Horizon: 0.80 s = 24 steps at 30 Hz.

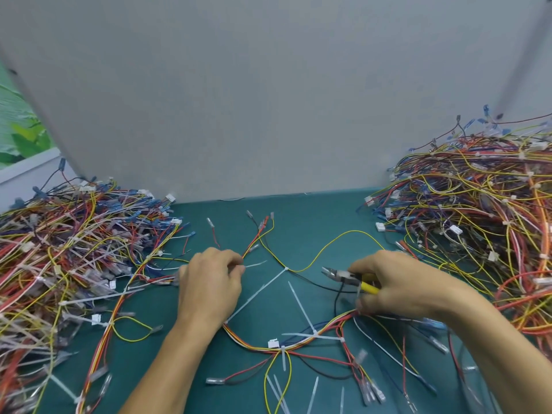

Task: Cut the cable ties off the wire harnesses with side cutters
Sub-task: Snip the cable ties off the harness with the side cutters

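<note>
left hand (209, 282): cable tie (254, 264) pinched in the grip | right hand (397, 285): cutters (346, 277) held in curled grip | harness (298, 343) spread on table (298, 222)

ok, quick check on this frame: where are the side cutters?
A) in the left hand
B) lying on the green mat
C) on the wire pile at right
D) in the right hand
D: the right hand grips the yellow-handled side cutters, nose aimed toward the left hand, which pinches wires of the wire harness.
</note>
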Each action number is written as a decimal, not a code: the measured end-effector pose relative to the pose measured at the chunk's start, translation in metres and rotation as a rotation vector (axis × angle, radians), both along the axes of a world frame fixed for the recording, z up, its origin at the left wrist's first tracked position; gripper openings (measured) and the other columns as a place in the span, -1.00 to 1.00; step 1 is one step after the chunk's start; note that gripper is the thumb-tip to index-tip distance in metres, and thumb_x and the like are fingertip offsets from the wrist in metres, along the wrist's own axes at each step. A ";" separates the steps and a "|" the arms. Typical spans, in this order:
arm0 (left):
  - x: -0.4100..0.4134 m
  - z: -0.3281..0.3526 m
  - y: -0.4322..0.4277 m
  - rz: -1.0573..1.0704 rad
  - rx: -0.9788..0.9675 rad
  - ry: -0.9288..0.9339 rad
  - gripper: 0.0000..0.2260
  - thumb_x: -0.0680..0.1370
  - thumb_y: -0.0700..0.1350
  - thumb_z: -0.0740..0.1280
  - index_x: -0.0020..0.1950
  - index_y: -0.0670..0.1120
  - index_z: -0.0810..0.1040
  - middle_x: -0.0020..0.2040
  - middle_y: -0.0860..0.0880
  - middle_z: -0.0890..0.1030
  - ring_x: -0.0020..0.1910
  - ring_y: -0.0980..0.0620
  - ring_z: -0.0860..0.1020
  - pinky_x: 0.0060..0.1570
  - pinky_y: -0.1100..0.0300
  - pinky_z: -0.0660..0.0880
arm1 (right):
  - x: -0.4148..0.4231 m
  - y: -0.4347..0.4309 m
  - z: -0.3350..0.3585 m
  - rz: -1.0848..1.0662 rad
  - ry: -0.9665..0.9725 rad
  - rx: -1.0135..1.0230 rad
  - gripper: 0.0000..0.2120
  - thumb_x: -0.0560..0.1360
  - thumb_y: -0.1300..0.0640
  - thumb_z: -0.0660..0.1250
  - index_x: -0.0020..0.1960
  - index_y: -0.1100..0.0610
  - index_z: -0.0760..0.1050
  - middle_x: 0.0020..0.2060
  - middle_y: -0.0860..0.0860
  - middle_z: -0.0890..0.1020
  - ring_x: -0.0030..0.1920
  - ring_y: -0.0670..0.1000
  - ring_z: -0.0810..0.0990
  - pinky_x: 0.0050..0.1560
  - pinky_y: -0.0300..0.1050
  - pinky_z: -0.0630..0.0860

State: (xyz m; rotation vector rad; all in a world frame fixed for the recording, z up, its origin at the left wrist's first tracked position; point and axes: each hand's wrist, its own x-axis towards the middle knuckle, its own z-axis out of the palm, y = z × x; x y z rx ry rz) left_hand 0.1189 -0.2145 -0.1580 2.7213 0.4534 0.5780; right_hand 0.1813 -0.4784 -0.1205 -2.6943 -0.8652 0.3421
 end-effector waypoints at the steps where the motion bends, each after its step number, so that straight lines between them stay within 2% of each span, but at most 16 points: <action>1: -0.001 0.003 -0.004 -0.067 -0.030 -0.048 -0.91 0.52 -0.08 0.38 -0.03 0.03 0.66 -0.07 0.03 0.63 0.00 -0.02 0.54 0.09 0.04 0.42 | -0.001 0.000 0.002 -0.002 -0.033 0.012 -0.84 0.37 0.01 0.40 -0.16 0.07 0.48 -0.33 0.05 0.52 -0.30 -0.01 0.41 -0.29 -0.12 0.37; 2: -0.002 0.008 -0.011 -0.147 -0.080 -0.104 -0.93 0.51 -0.10 0.39 -0.06 0.01 0.67 -0.11 0.04 0.63 -0.06 0.04 0.55 0.06 0.09 0.44 | -0.001 0.001 0.004 -0.001 -0.071 0.019 -0.86 0.38 0.03 0.38 -0.15 0.07 0.49 -0.32 0.06 0.52 -0.29 0.00 0.41 -0.28 -0.12 0.37; 4: -0.006 0.017 -0.031 -0.307 -0.210 -0.176 -0.94 0.50 -0.10 0.42 -0.07 -0.01 0.69 -0.18 0.12 0.61 -0.15 0.19 0.52 -0.04 0.36 0.41 | -0.004 0.006 0.007 0.011 -0.140 0.014 -0.88 0.40 0.06 0.34 -0.08 0.03 0.53 -0.27 0.05 0.54 -0.20 0.04 0.47 -0.17 -0.06 0.43; 6: -0.009 0.022 -0.051 -0.423 -0.300 -0.162 -0.85 0.50 -0.03 0.41 0.03 0.01 0.67 -0.18 0.18 0.59 -0.14 0.23 0.51 -0.10 0.49 0.35 | -0.009 0.011 0.009 0.031 -0.183 0.001 -0.81 0.40 0.09 0.31 0.01 -0.03 0.55 -0.22 0.02 0.56 -0.12 0.06 0.50 -0.09 -0.02 0.47; 9: -0.011 0.022 -0.069 -0.494 -0.309 -0.130 -0.67 0.47 0.06 0.42 0.21 0.03 0.60 -0.07 0.16 0.57 -0.09 0.23 0.50 -0.07 0.49 0.34 | -0.014 0.015 0.012 0.074 -0.241 -0.007 -0.76 0.39 0.10 0.31 0.05 -0.04 0.55 -0.19 -0.01 0.58 -0.08 0.06 0.51 -0.06 -0.03 0.47; 12: -0.011 0.020 -0.071 -0.522 -0.237 -0.085 -0.57 0.44 0.11 0.44 0.30 0.09 0.53 0.24 0.17 0.42 0.11 0.28 0.40 0.13 0.54 0.22 | -0.016 0.014 0.016 0.100 -0.282 0.001 -0.78 0.38 0.11 0.31 0.02 -0.02 0.54 -0.21 -0.01 0.57 -0.11 0.06 0.50 -0.09 -0.03 0.46; 13: -0.011 0.020 -0.071 -0.539 -0.208 -0.072 -0.58 0.45 0.09 0.44 0.29 0.10 0.54 0.28 0.17 0.41 0.15 0.27 0.37 0.19 0.54 0.20 | -0.017 0.014 0.017 0.109 -0.284 0.004 -0.80 0.37 0.12 0.31 0.00 -0.01 0.54 -0.22 -0.01 0.56 -0.12 0.06 0.50 -0.11 -0.04 0.44; 14: -0.010 0.020 -0.072 -0.564 -0.183 -0.067 -0.62 0.46 0.08 0.44 0.26 0.09 0.57 0.26 0.15 0.46 0.14 0.26 0.40 0.24 0.46 0.24 | -0.018 0.015 0.017 0.120 -0.283 0.006 -0.81 0.37 0.12 0.31 -0.02 0.00 0.53 -0.22 -0.01 0.56 -0.13 0.06 0.49 -0.13 -0.04 0.42; 15: -0.009 0.021 -0.074 -0.589 -0.162 -0.064 -0.68 0.46 0.07 0.43 0.20 0.08 0.60 0.18 0.13 0.55 0.10 0.21 0.46 0.26 0.28 0.34 | -0.018 0.015 0.017 0.130 -0.282 0.010 -0.82 0.37 0.12 0.31 -0.03 0.00 0.52 -0.22 -0.01 0.56 -0.12 0.06 0.50 -0.13 -0.04 0.42; 16: -0.009 0.023 -0.076 -0.608 -0.150 -0.060 -0.73 0.46 0.07 0.41 0.14 0.07 0.63 0.05 0.12 0.62 0.03 0.15 0.51 0.18 0.10 0.41 | -0.018 0.015 0.017 0.140 -0.276 0.006 -0.81 0.37 0.11 0.32 -0.02 0.00 0.52 -0.20 -0.03 0.56 -0.10 0.06 0.50 -0.11 -0.03 0.43; 18: -0.010 0.026 -0.077 -0.612 -0.153 -0.072 -0.74 0.43 0.10 0.35 0.06 0.06 0.65 -0.12 0.11 0.65 -0.08 0.10 0.52 0.05 0.01 0.43 | -0.018 0.011 0.018 0.143 -0.211 -0.036 -0.72 0.37 0.03 0.37 0.06 -0.04 0.47 -0.12 -0.08 0.54 -0.04 0.03 0.50 -0.01 -0.02 0.45; 21: -0.006 0.026 -0.074 -0.589 -0.188 -0.078 -0.81 0.44 0.03 0.44 0.03 0.06 0.66 -0.10 0.13 0.67 -0.05 0.13 0.53 0.09 0.12 0.41 | -0.015 0.000 0.022 0.093 -0.079 -0.129 -0.45 0.33 -0.10 0.42 0.28 -0.14 0.33 0.08 -0.15 0.48 0.13 -0.03 0.46 0.21 0.03 0.38; 23: -0.005 0.024 -0.075 -0.566 -0.257 -0.070 -0.74 0.43 -0.04 0.48 0.12 0.07 0.63 -0.04 0.17 0.66 -0.01 0.22 0.54 0.10 0.33 0.38 | -0.014 -0.005 0.025 0.078 -0.081 -0.119 -0.47 0.36 -0.08 0.41 0.29 -0.11 0.34 0.09 -0.15 0.47 0.15 -0.02 0.44 0.23 0.05 0.36; 24: -0.004 0.023 -0.077 -0.547 -0.312 -0.066 -0.64 0.43 -0.06 0.49 0.21 0.09 0.57 0.00 0.21 0.63 0.02 0.27 0.53 0.08 0.45 0.35 | -0.012 -0.008 0.027 0.067 -0.088 -0.108 -0.50 0.38 -0.03 0.39 0.28 -0.09 0.36 0.08 -0.14 0.48 0.14 -0.01 0.45 0.23 0.04 0.38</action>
